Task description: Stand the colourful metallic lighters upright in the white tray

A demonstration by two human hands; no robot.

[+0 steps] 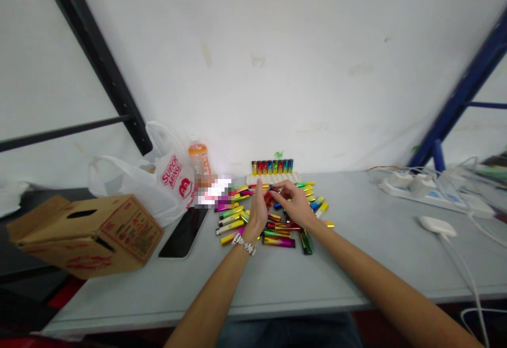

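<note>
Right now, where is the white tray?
In the head view, the white tray is near the middle, by the wall, just beyond the left hand and right hand, with upright coloured tubes along its far side.

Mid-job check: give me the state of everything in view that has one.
Red lighter: between the hands, partly hidden
Left hand: at the red lighter, grip unclear
Right hand: fingers bent, at the red lighter
Standing lighters: upright, in a row
Loose lighters: lying down, scattered
Phone: flat, screen dark
Cardboard box: flap open
Bottle: upright
Power strip: plugs in
White charger: cable attached
</note>
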